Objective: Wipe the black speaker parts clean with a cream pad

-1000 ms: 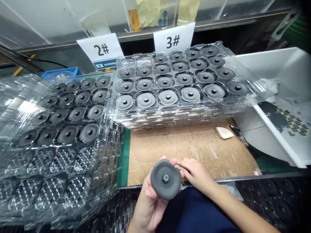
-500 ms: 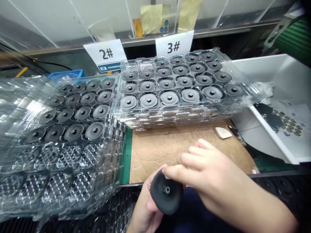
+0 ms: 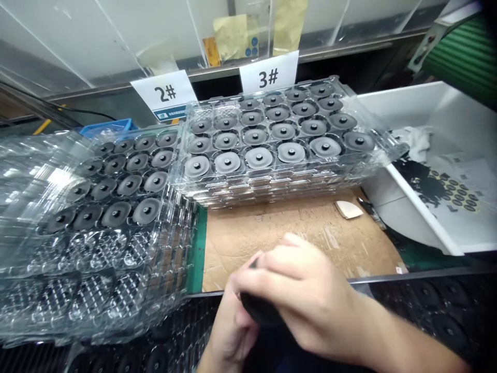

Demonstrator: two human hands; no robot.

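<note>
The left hand (image 3: 229, 326) cups a dark grey disc (image 3: 259, 311) at six o'clock — the right hand (image 3: 306, 295) closes over it (hiding most of it), below clear blister trays (image 3: 382, 155) of matching discs at twelve o'clock.

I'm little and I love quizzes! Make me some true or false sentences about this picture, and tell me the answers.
1. The right hand is over the dark disc. True.
2. The left hand is empty. False: it holds the disc from below.
3. The "3#" sign stands behind the trays. True.
4. The trays are blue. False: they are clear plastic.
5. The white bin is to the left of the trays. False: it is to their right.
</note>
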